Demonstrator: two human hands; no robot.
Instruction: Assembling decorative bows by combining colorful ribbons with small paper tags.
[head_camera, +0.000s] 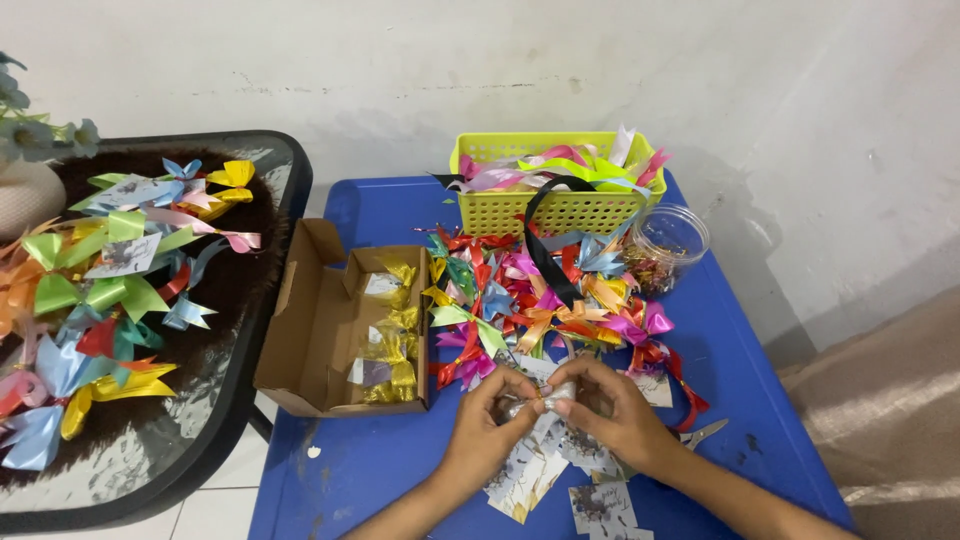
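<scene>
Over the blue tabletop (400, 470), the left hand (487, 428) and right hand (610, 415) met, fingertips of both pinched on a small clear packet (540, 397) held just above a scatter of printed cards (530, 475). The packet looked light, thin and crinkly, likely slippery, so its ends seemed the best places to grip. Ribbon bows (540, 300) lay heaped just behind, before a yellow basket (555, 205); a cardboard box (345, 330) sat to the left.

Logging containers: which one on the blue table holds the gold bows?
The open cardboard box, left of the hands; the yellow basket holds mixed ribbons, the clear jar small bits.
</scene>
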